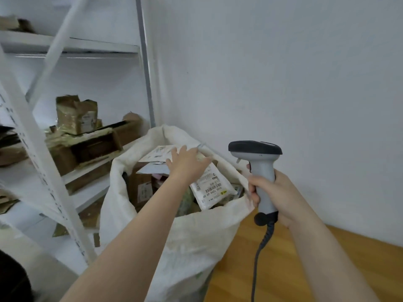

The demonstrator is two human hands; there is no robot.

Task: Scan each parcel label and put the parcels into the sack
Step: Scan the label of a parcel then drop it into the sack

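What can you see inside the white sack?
A white labelled parcel and a brown box show near the top; the left hand rests on another flat parcel. The sack and those parcels hide whatever lies deeper.

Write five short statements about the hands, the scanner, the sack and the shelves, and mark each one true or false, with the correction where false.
1. The right hand grips the scanner. True.
2. The left hand lifts a box off the shelves. False: with straight fingers it touches a white parcel inside the sack.
3. The sack is empty. False: several parcels lie in it.
4. Cardboard boxes lie on the shelves left of the sack. True.
5. The scanner is cordless. False: a dark cable hangs from its handle.
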